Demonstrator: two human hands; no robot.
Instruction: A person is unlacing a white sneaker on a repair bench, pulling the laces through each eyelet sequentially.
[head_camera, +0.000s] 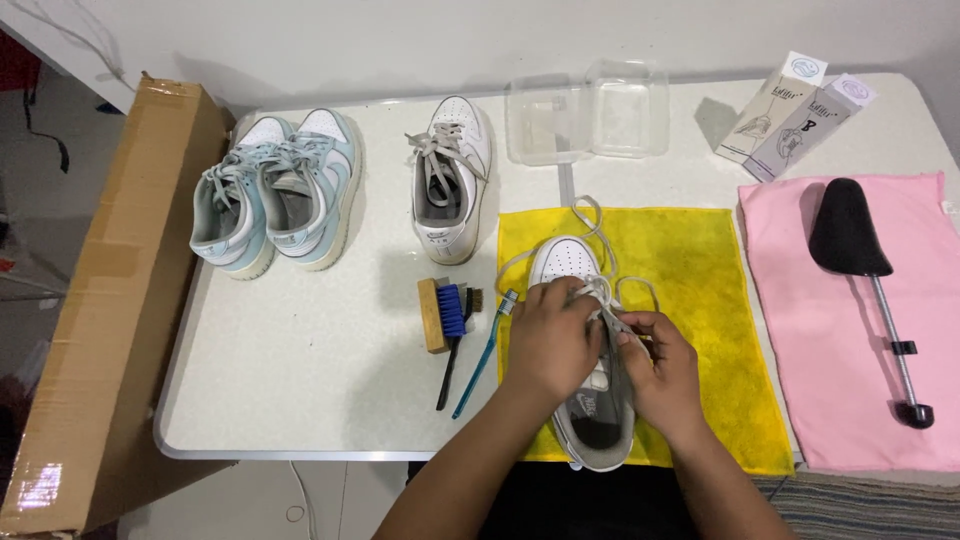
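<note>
Far left: a tall brown cardboard box (100, 300) stands against the edge of your white worktop (300, 370). Next on the worktop: a pair of pale blue and white sneakers (275, 190), side by side, toes pointing away from you. Next: a single white leather sneaker (452, 180), laces loose. Below it: a wooden-backed brush with blue bristles (445, 312), a dark-handled brush just beside it, and a blue toothbrush (485, 352) lying at a slant.

Centre: a yellow microfibre cloth (700, 290) spread flat, bearing a white low-top sneaker with a grey lining (580, 262), toe away from you. Your left hand (550, 340) rests over the shoe's lace area, its grip closed on the white shoelace (600, 290); your right hand (665, 375) pinches the same lace just beside it, at the shoe's right edge. Loose loops of lace trail past the toe.

Behind: an open clear plastic box (588, 120). Right: two slim white cartons (795, 115), then a pink cloth (850, 340) carrying a black shoe tree with a metal rod (865, 270).
</note>
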